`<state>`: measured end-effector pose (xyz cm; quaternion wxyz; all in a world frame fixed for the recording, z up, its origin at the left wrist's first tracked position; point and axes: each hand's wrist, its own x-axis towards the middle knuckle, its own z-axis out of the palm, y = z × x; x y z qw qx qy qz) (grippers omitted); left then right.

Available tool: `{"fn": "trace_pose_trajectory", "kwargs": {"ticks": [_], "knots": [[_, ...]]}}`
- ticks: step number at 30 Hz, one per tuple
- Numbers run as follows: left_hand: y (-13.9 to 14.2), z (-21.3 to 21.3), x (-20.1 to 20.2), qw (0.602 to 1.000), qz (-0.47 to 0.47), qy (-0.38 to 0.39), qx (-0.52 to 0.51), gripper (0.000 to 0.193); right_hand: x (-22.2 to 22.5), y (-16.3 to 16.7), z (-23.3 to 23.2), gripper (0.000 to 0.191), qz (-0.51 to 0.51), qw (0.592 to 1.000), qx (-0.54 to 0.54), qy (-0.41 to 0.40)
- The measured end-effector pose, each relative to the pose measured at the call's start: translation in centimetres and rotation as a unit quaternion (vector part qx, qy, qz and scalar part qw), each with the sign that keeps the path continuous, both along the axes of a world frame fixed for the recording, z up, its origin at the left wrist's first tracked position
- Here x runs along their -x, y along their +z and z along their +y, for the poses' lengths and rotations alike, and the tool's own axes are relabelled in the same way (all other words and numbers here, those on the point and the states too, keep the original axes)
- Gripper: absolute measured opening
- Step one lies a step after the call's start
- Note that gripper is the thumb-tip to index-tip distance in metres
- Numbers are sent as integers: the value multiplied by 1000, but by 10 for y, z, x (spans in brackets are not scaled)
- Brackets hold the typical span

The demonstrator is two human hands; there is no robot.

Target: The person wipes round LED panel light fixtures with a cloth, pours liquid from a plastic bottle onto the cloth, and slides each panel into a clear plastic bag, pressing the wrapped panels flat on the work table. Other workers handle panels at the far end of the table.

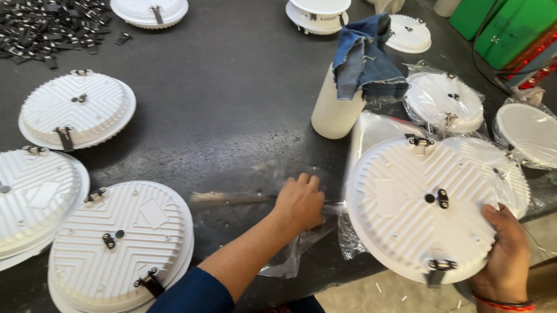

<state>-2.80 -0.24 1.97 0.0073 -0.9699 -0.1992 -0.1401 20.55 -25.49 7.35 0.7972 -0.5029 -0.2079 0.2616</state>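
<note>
My right hand (pixel 507 253) grips the lower right rim of a round white ribbed light housing (pixel 416 207), back side up, with metal spring clips at top and bottom, held over the table's front edge. My left hand (pixel 299 201) rests with fingers curled on a clear plastic bag (pixel 297 247) lying flat on the dark table (pixel 229 104), just left of the housing. A blurred thin stick-like object (pixel 227 199) lies by the left hand.
Three similar white housings (pixel 121 247) lie at the left. A white bottle (pixel 334 111) draped with blue denim cloth stands centre. Bagged housings (pixel 444 101) sit at the right, a pile of black clips (pixel 47 18) far left, green containers (pixel 516 23) at back right.
</note>
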Motion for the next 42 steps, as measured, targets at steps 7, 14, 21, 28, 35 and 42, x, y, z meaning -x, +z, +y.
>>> {"fn": "trace_pose_trajectory", "kwargs": {"ticks": [7, 14, 21, 28, 35, 42], "knots": [[-39, 13, -15, 997, -30, 43, 51, 24, 32, 35, 19, 37, -133, 990, 1, -39], [42, 114, 2, 974, 176, 2, -142, 10, 29, 42, 29, 38, -120, 992, -35, -30], [22, -22, 37, 989, 73, -92, 91, 20, 28, 27, 20, 37, -52, 995, -72, -35], [6, -18, 45, 885, -103, 213, 402, 26, 34, -8, 19, 37, -64, 997, -12, -48], [-15, -2, 53, 930, -120, 101, 331, 33, 82, -16, 49, 40, -151, 988, -9, -36], [-31, 32, 78, 877, -119, 213, 414, 29, 114, -21, 65, 51, -157, 984, 64, 46]]}}
